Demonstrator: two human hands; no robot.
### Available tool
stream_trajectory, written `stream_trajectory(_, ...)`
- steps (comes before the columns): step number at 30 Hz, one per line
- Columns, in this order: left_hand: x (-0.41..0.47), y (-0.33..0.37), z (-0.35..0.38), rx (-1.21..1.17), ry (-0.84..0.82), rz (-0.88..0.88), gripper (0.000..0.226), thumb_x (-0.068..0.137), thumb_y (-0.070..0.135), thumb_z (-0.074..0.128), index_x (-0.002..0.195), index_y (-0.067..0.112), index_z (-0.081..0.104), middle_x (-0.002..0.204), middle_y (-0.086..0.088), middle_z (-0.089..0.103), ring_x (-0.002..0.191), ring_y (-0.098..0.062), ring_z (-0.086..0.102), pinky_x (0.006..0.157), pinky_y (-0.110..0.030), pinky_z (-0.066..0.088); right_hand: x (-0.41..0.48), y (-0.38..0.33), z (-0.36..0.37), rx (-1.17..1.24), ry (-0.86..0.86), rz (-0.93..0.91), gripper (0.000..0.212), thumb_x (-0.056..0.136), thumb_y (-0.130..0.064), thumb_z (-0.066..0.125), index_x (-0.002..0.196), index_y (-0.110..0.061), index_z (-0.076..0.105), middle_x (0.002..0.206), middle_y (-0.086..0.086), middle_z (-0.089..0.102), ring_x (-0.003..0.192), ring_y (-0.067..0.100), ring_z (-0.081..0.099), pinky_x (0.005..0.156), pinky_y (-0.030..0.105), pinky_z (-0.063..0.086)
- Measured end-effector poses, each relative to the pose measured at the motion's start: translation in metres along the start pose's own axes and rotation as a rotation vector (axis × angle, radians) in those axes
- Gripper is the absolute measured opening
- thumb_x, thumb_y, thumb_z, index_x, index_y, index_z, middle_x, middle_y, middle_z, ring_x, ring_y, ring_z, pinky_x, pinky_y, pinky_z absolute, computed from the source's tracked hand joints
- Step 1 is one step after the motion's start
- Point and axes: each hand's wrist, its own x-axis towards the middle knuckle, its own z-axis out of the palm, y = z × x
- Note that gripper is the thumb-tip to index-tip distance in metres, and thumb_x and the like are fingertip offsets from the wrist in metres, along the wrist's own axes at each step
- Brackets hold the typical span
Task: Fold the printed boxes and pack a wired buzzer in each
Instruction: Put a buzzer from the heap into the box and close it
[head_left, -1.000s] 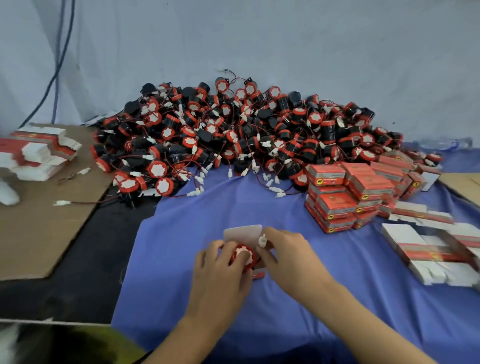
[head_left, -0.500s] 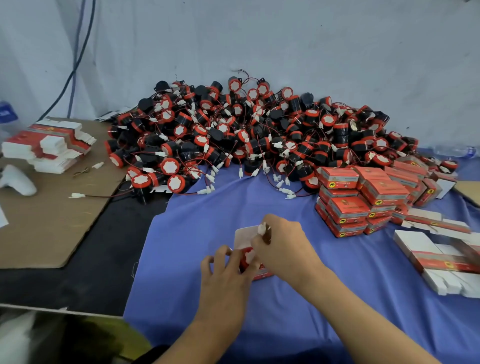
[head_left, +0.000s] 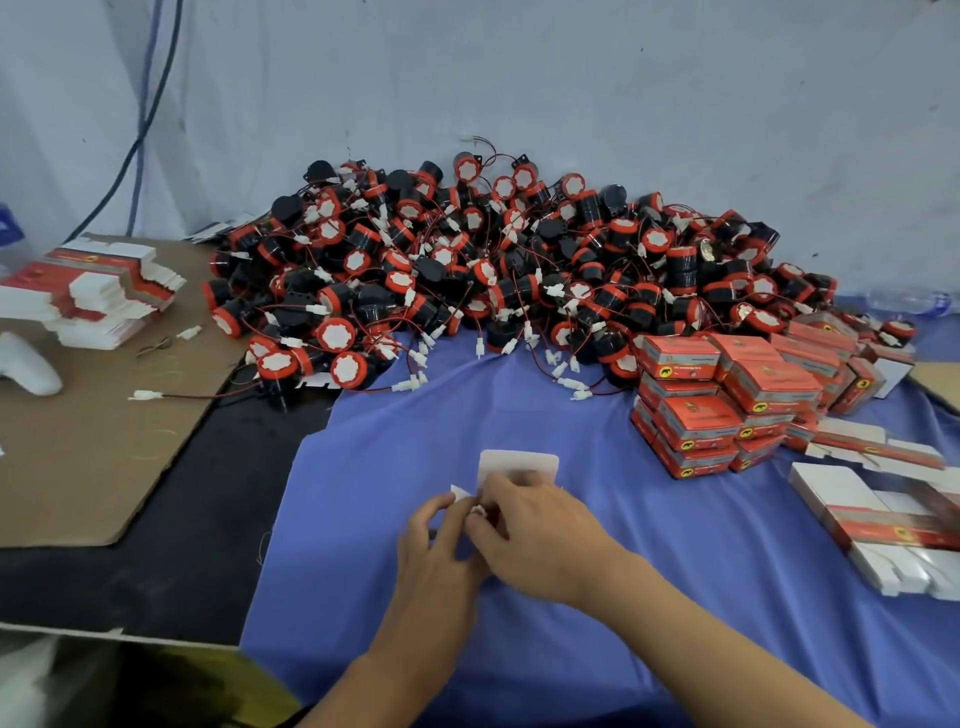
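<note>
Head view: gripping a small box (head_left: 519, 461) near the middle of the blue cloth (head_left: 675, 613), with its white lid flap open toward the back. Pinching a side flap with the left hand (head_left: 436, 545), fingers curled. Curling the right hand (head_left: 535, 535) over the top of the box, fingertips meeting a white plug (head_left: 477, 512) and hiding the inside. Lying behind, touching the wall: a heap of wired buzzers (head_left: 493, 275). Sitting to the right: stacked red boxes (head_left: 727, 400) and flat blanks (head_left: 883, 519). Resting on cardboard (head_left: 78, 457) at left: more blanks.
</note>
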Motion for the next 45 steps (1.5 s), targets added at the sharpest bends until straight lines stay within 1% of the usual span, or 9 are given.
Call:
stream_trajectory(4, -0.001, -0.007, 0.007, -0.331, -0.026, -0.070, 0.056, 0.091, 0.020, 0.069, 0.137, 0.044, 0.049, 0.155, 0.017, 0.027, 0.142, -0.014, 0.030, 0.111, -0.027, 0.039, 0.001, 0.000, -0.004, 0.066, 0.023, 0.043, 0.013, 0.093, -0.037, 0.054, 0.094, -0.026, 0.059, 0.090, -0.009, 0.064, 0.081, 0.014, 0.059, 0.066, 0.035, 0.054)
stream_trajectory(8, -0.002, -0.019, 0.016, -0.546, -0.037, -0.384, 0.070, 0.074, 0.060, 0.073, 0.131, 0.076, 0.036, 0.129, 0.046, 0.040, 0.120, 0.021, 0.046, 0.101, -0.036, 0.048, 0.005, -0.004, -0.006, 0.048, -0.013, 0.121, 0.010, 0.088, -0.030, 0.059, 0.090, -0.028, 0.069, 0.087, -0.010, 0.068, 0.081, 0.014, 0.063, 0.067, 0.035, 0.056)
stream_trajectory(13, -0.001, -0.032, 0.027, -0.593, -0.104, -0.406, 0.086, 0.071, 0.073, 0.075, 0.141, 0.073, 0.026, 0.135, 0.031, 0.054, 0.120, 0.006, 0.057, 0.100, -0.042, 0.051, 0.007, -0.003, -0.016, -0.070, -0.185, -0.001, 0.020, 0.088, -0.033, 0.051, 0.069, -0.032, 0.055, 0.085, -0.011, 0.061, 0.091, 0.013, 0.055, 0.058, 0.027, 0.039)
stream_trajectory(17, 0.001, -0.033, 0.030, -0.704, -0.154, -0.411, 0.066, 0.089, 0.042, 0.067, 0.148, 0.052, 0.039, 0.145, 0.019, 0.055, 0.133, -0.008, 0.055, 0.109, -0.050, 0.046, 0.004, -0.001, -0.010, -0.250, -0.320, -0.085, 0.035, 0.100, -0.035, 0.037, 0.098, -0.029, 0.071, 0.125, -0.005, 0.055, 0.123, 0.023, 0.037, 0.098, 0.045, 0.042)
stream_trajectory(24, 0.003, -0.025, 0.023, -0.670, -0.131, -0.402, 0.058, 0.091, 0.071, 0.057, 0.146, 0.055, 0.042, 0.148, 0.022, 0.050, 0.136, 0.000, 0.048, 0.111, -0.043, 0.041, -0.015, 0.016, 0.002, 0.237, 0.436, -0.107, 0.012, 0.092, -0.010, 0.061, 0.092, -0.019, 0.069, 0.107, -0.015, 0.057, 0.095, 0.006, 0.058, 0.078, 0.017, 0.046)
stream_trajectory(27, -0.003, -0.018, 0.016, -0.261, -0.087, -0.156, 0.048, 0.103, 0.050, 0.044, 0.147, 0.063, 0.031, 0.156, 0.032, 0.029, 0.142, 0.009, 0.028, 0.118, -0.029, 0.034, -0.035, 0.034, 0.022, 0.608, 0.711, 0.203, 0.026, 0.094, -0.011, 0.061, 0.099, -0.036, 0.061, 0.103, -0.016, 0.057, 0.095, 0.010, 0.061, 0.076, 0.014, 0.047)
stream_trajectory(31, -0.009, -0.019, 0.017, 0.099, -0.054, 0.048, 0.087, 0.090, 0.000, 0.058, 0.150, 0.055, 0.028, 0.162, 0.017, 0.028, 0.137, -0.014, 0.036, 0.112, -0.026, 0.034, -0.038, 0.050, 0.045, 1.032, 0.459, 0.336, 0.025, 0.095, -0.015, 0.070, 0.111, -0.031, 0.059, 0.097, -0.006, 0.069, 0.085, 0.013, 0.067, 0.076, 0.027, 0.054)
stream_trajectory(42, -0.007, -0.010, 0.001, -0.206, 0.076, -0.090, 0.007, 0.106, 0.030, 0.050, 0.110, 0.031, 0.056, 0.113, 0.022, 0.054, 0.110, -0.007, 0.055, 0.093, -0.028, 0.048, -0.043, 0.061, 0.057, 0.808, 0.330, 0.108, 0.027, 0.097, -0.021, 0.065, 0.115, -0.041, 0.065, 0.111, -0.009, 0.064, 0.094, 0.019, 0.066, 0.075, 0.026, 0.055)
stream_trajectory(45, -0.007, -0.013, -0.002, -0.404, 0.141, -0.210, 0.032, 0.093, 0.016, 0.073, 0.098, 0.036, 0.049, 0.108, 0.013, 0.063, 0.102, -0.012, 0.064, 0.085, -0.035, 0.054, -0.051, 0.067, 0.054, 0.828, 0.219, 0.021, 0.037, 0.091, -0.036, 0.064, 0.128, -0.040, 0.062, 0.137, -0.014, 0.057, 0.115, 0.019, 0.063, 0.088, 0.026, 0.055)
